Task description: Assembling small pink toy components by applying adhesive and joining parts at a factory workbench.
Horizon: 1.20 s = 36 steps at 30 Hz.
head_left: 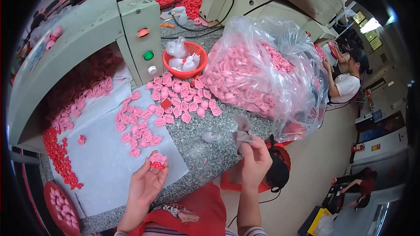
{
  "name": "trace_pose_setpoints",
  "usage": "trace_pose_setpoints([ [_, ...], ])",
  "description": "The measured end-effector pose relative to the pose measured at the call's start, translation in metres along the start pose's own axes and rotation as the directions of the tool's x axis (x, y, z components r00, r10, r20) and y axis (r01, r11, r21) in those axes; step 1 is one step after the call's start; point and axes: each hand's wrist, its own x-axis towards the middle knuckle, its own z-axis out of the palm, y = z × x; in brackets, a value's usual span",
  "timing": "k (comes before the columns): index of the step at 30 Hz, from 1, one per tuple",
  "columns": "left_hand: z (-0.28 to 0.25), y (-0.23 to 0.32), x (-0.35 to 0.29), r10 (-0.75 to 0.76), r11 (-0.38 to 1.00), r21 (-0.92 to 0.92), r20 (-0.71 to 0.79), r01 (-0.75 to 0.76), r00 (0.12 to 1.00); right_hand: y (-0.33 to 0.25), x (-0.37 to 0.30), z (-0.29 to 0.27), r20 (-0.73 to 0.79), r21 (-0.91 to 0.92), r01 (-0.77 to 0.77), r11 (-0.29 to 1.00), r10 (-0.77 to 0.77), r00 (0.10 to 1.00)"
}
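My left hand (147,184) holds a small pink molded piece with a red part (158,160) at its lower side, between thumb and fingers above the white sheet (111,166). To the right, past the table edge, my right hand (257,159) pinches a crumpled grey cloth (242,133). A small whitish squeeze bottle (208,137) lies on the speckled tabletop between the two hands. Many loose pink pieces (177,101) are spread behind them, with a red block (166,103) among these. Small red parts (61,157) lie heaped at the left of the sheet.
A grey machine (87,22) with a tunnel full of pink pieces stands at left. Behind are an orange basket (185,73) of white bottles and a big clear bag (262,74) of pink pieces. A red bowl (51,185) sits front left. People work farther off.
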Motion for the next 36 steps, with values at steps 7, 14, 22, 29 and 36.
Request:
trace_pose_setpoints([
  [7,-0.001,0.004,-0.002,0.009,1.0,-0.021,0.005,-0.008,1.0,0.022,0.007,0.035,0.363,-0.449,0.598,0.664,-0.476,0.801],
  [14,-0.003,0.01,0.001,0.014,0.999,-0.032,0.003,-0.014,1.0,0.033,0.006,0.038,0.369,-0.51,0.518,0.687,-0.369,0.853],
  [22,-0.005,0.015,0.001,0.024,0.999,-0.033,-0.008,-0.024,1.0,0.005,0.007,0.036,0.186,-0.227,0.06,0.972,-0.017,0.982],
  [29,-0.007,0.015,-0.005,0.043,0.998,-0.041,0.015,-0.042,0.999,0.034,0.033,0.012,-0.06,-0.239,0.12,0.964,-0.138,0.989],
  [36,-0.005,0.019,-0.015,0.117,0.989,-0.09,0.001,-0.117,0.993,0.051,-0.001,0.005,0.839,-0.396,0.803,0.446,-0.18,0.514],
])
